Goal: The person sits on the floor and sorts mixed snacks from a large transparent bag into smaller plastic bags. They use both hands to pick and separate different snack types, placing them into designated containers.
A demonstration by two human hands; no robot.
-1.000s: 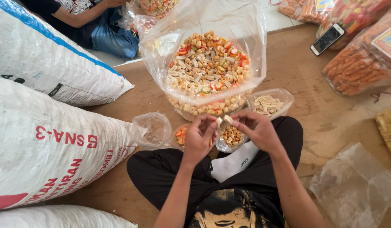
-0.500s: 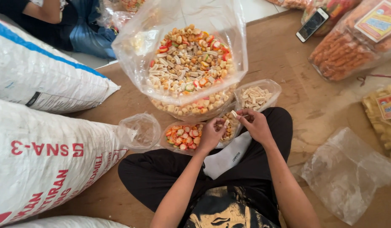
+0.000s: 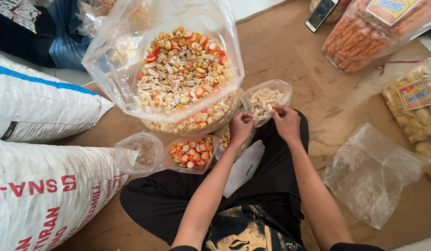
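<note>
A big clear plastic bag (image 3: 113, 60) stands open on the floor before me, full of mixed crackers: pale tubes, round tan pieces and red-green discs. Three small clear bags sit at its base. One holds pale tube crackers (image 3: 264, 100), one holds red and green discs (image 3: 192, 152), and one with tan pieces (image 3: 225, 139) lies partly behind my left arm. My left hand (image 3: 241, 128) and my right hand (image 3: 286, 122) meet at the rim of the pale-tube bag, fingers curled and pinching there. What is between the fingertips is too small to see.
Large white woven sacks (image 3: 34, 107) lie at my left. An empty small bag (image 3: 139, 152) sits beside them, a crumpled clear bag (image 3: 373, 172) at my right. Bags of orange snacks (image 3: 364, 37) and a phone (image 3: 321, 14) are at the top right. Another person's legs (image 3: 62, 37) are at the top left.
Both hands have moved up and to the right, from over the tan-piece bag to the rim of the pale-tube bag. The view has shifted with my head.
</note>
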